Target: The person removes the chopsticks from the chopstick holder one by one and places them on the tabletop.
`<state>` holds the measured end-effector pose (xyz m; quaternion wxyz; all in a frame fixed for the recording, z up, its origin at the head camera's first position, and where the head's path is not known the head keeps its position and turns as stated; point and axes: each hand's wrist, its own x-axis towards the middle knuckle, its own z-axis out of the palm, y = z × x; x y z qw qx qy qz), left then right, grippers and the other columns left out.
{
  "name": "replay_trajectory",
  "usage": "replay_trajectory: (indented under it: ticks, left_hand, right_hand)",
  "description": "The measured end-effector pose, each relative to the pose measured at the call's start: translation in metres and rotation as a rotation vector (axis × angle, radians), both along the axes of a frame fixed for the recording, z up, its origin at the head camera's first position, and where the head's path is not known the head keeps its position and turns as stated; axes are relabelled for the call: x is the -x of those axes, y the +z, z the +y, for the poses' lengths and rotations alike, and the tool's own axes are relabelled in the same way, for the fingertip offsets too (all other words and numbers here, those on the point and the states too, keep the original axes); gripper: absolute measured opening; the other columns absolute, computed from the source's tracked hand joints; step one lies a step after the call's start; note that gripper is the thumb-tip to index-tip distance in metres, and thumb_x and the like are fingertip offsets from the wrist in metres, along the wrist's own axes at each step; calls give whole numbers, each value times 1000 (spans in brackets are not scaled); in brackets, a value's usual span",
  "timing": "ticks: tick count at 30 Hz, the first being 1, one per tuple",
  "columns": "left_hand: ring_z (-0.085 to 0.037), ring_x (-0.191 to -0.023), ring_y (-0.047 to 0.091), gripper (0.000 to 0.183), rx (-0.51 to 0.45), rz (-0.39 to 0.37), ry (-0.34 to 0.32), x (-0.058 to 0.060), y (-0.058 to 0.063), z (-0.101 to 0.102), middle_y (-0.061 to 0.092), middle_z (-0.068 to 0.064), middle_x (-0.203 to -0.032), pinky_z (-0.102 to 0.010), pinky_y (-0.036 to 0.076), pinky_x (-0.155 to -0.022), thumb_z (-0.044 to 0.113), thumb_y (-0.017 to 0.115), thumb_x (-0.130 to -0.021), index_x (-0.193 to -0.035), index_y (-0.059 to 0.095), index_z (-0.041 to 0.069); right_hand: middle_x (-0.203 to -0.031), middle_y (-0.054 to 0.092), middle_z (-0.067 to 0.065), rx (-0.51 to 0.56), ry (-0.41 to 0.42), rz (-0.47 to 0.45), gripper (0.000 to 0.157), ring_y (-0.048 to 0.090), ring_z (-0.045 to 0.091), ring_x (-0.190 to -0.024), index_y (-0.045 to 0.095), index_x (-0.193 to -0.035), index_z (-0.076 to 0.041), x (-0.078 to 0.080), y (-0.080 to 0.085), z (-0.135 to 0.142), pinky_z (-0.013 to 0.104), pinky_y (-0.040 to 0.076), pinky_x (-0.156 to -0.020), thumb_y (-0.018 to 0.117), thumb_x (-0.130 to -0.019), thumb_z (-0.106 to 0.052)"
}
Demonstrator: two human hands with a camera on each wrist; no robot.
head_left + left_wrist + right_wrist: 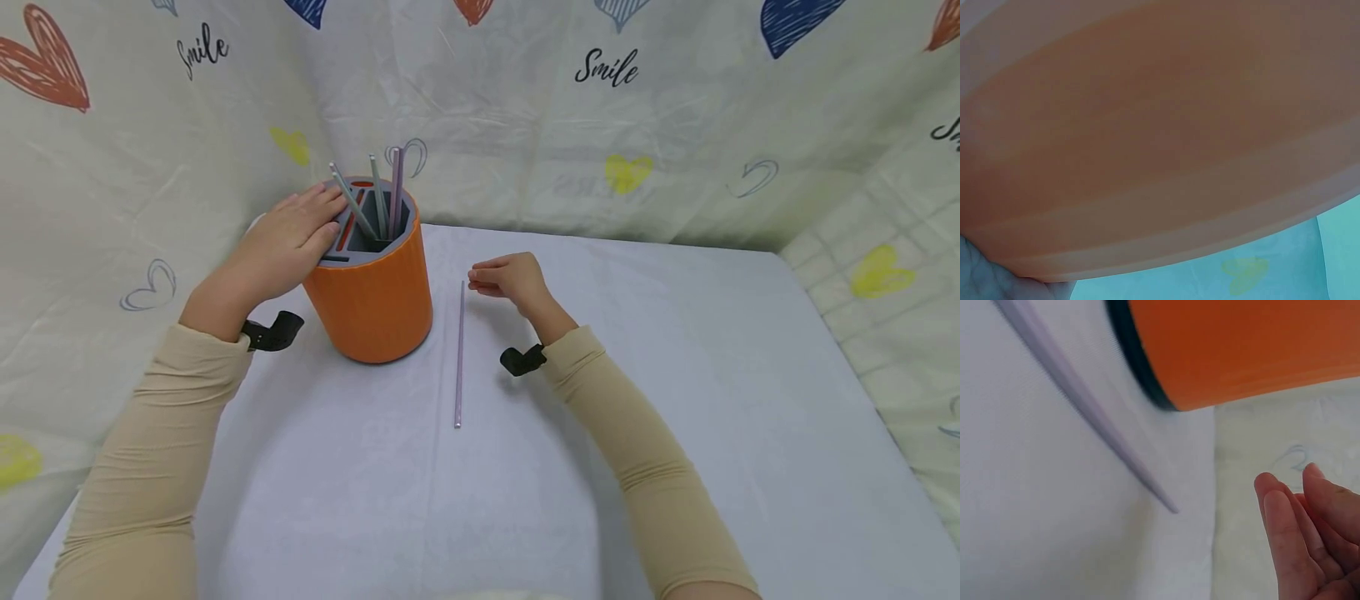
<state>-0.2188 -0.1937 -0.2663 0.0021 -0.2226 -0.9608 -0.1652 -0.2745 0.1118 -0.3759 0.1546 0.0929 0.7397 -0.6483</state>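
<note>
An orange cylindrical desk organizer (pixel 371 304) with a grey compartment top stands left of centre in the head view. Its side fills much of the left wrist view (pixel 1160 125). My left hand (pixel 288 233) rests on the left part of its rim, fingers laid out. Several slim sticks, two greenish (pixel 378 200) and some purple (pixel 396 192), lean in the large right compartment. To the organizer's right, a slim purple stick (pixel 460 358) lies lengthwise on the table. Beside its far end is my right hand (pixel 513 279), fingers loosely bent, holding nothing; the right wrist view shows its fingers (pixel 1288 544) apart from the stick.
A white cloth covers the table (pixel 337 500). Behind it and at both sides hangs a pale curtain (pixel 510 125) printed with hearts and "Smile". Each wrist wears a black camera mount (pixel 276 331).
</note>
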Motion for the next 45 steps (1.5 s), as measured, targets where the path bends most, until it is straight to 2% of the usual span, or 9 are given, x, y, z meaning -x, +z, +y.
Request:
replay_trajectory:
  ticks: [9, 14, 19, 25, 33, 45]
  left_hand:
    - [-36, -155, 14, 54, -10, 7, 6, -2, 1, -1, 26, -20, -163, -51, 9, -128, 27, 28, -107, -154, 32, -1]
    - [-36, -155, 14, 54, -5, 10, 6, -1, 3, -2, 26, -20, -163, -51, 9, -128, 26, 28, -107, -154, 32, -1]
    - [-36, -155, 14, 54, -5, 6, 6, 0, 4, -2, 25, -20, -163, -52, 9, -128, 27, 28, -107, -154, 31, 0]
    - [-36, -155, 14, 54, 3, 9, 11, 1, 6, -2, 25, -20, -163, -51, 9, -128, 27, 28, -107, -154, 31, 0]
    - [-36, -155, 13, 55, 20, 1, 2, 0, 7, -2, 24, -19, -164, -51, 8, -128, 27, 27, -107, -155, 30, 0]
    - [-36, -155, 13, 54, 6, -1, -1, -2, 4, -1, 24, -19, -164, -51, 9, -128, 28, 28, -107, -155, 30, 1]
  right_hand:
    - [-112, 75, 16, 13, 45, 166, 31, 74, 20, -101, 73, -117, -3, -6, 48, -10, 28, 60, -89, 76, -88, -13]
    - [-113, 75, 11, 61, 65, 264, 32, 74, 18, -103, 74, -119, -7, -13, 71, -17, 25, 59, -90, 76, -88, -17]
    - [-116, 74, 14, 134, 83, 393, 32, 73, 19, -103, 73, -118, -3, -22, 94, -30, 26, 59, -91, 75, -88, -15]
    - [-111, 76, 9, 149, 119, 454, 31, 73, 14, -103, 75, -115, -5, -25, 114, -47, 26, 59, -92, 78, -86, -15]
    - [-108, 77, 9, 178, 149, 473, 29, 74, 15, -100, 76, -112, -3, -23, 124, -58, 26, 59, -90, 79, -84, -12]
    - [-104, 77, 15, 133, 133, 481, 25, 75, 17, -96, 77, -108, -1, -24, 122, -70, 28, 61, -86, 77, -86, -11]
